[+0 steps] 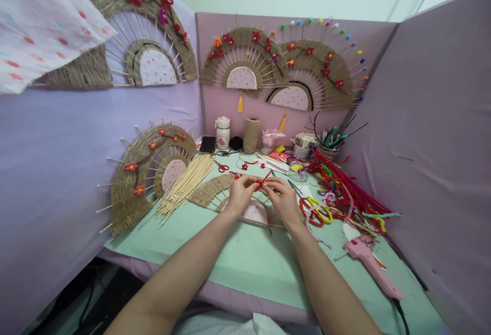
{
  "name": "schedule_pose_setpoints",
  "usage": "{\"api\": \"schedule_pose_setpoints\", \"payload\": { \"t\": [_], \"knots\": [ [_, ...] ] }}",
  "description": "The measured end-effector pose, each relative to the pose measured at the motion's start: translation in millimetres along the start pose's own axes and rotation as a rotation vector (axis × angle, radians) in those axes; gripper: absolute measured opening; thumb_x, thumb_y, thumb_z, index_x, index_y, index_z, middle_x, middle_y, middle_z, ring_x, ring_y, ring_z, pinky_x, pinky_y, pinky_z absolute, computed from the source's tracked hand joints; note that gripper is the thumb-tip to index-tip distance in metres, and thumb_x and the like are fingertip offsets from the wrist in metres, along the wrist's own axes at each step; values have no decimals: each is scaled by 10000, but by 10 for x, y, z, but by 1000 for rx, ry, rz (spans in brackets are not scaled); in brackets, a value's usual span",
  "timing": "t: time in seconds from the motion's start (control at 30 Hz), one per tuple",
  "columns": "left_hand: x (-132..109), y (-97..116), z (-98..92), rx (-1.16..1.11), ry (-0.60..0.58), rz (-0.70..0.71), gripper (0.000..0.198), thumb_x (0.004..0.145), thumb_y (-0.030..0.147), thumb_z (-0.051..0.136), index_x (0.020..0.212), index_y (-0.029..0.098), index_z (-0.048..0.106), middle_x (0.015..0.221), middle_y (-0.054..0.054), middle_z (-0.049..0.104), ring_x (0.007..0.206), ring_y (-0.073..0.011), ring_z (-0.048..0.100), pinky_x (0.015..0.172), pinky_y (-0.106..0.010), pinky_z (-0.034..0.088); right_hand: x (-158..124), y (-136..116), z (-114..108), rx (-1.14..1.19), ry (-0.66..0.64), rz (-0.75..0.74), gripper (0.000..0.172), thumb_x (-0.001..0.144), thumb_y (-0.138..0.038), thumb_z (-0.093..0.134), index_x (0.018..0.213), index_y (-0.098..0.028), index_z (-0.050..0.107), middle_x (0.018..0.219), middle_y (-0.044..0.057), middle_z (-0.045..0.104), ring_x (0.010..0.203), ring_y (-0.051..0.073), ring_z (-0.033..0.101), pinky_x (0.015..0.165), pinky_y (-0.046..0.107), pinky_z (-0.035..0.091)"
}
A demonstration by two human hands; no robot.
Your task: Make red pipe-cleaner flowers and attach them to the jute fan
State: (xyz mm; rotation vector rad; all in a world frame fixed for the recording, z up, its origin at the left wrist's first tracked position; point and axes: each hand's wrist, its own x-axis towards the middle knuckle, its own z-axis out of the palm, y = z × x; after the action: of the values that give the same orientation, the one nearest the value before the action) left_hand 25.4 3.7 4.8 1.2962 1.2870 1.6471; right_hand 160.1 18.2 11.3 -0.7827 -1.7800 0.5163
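My left hand (241, 193) and my right hand (283, 198) meet over the middle of the table, each pinching a bent red pipe cleaner (267, 176). One end of it sticks up between my fingers; its exact shape is partly hidden by the fingertips. Under my hands lies a half-round fan (209, 193) wrapped in brown twine over thin sticks, with a dotted white half-circle (256, 213) at its centre. A small red flower shows at its top edge, partly covered by my left hand. Small red flowers (244, 166) lie just behind the fan.
Bamboo sticks (186, 184) lie to the left, near red scissors (223, 168). On the right are red and yellow scissors (320, 211), a heap of pipe cleaners (351, 197) and a pink glue gun (374, 266). A twine spool (251, 135) stands behind. Finished fans (245, 43) hang on the partitions.
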Motion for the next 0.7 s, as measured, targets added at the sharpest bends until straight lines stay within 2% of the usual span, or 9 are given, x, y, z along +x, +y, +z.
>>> {"api": "schedule_pose_setpoints", "payload": {
  "t": [0.1,0.2,0.3,0.47,0.6,0.7],
  "knots": [
    [-43,43,-26,183,-17,169,150,709,104,568,819,175,642,815,-42,671,763,-152,615,766,-288,461,0,13,4,-83,-20,-95,135,804,-279,566,786,-213,683,975,74,650,947,205,572,844,366,448],
    [-75,64,-32,246,4,230,318,705,87,580,997,211,606,865,-39,676,811,-164,622,790,-297,452,-3,20,5,-126,-50,-117,121,800,-270,573,783,-216,680,883,65,672,873,209,588,807,374,457],
    [-75,67,-23,173,32,172,357,709,101,593,1048,207,554,780,-28,674,764,-162,631,757,-297,467,-8,11,5,-74,-34,-38,134,803,-273,562,777,-204,674,842,62,675,818,198,602,775,351,467],
    [-33,63,-12,-50,93,118,315,696,133,614,992,185,517,733,-15,656,724,-149,632,721,-284,484,-13,-22,18,80,-6,95,165,797,-312,560,779,-195,675,859,58,682,805,187,614,765,325,475],
    [-2,41,1,-202,113,52,327,660,172,660,946,171,503,728,-17,646,725,-147,629,728,-294,488,-19,-34,36,119,21,113,173,786,-328,569,789,-192,677,863,61,681,804,185,612,758,321,478],
    [-5,43,26,-230,128,4,356,608,194,710,913,160,528,792,-33,640,765,-145,621,750,-296,484,-20,-41,37,111,84,106,172,787,-321,563,795,-191,675,869,65,676,809,184,608,749,317,477]
  ]
}}
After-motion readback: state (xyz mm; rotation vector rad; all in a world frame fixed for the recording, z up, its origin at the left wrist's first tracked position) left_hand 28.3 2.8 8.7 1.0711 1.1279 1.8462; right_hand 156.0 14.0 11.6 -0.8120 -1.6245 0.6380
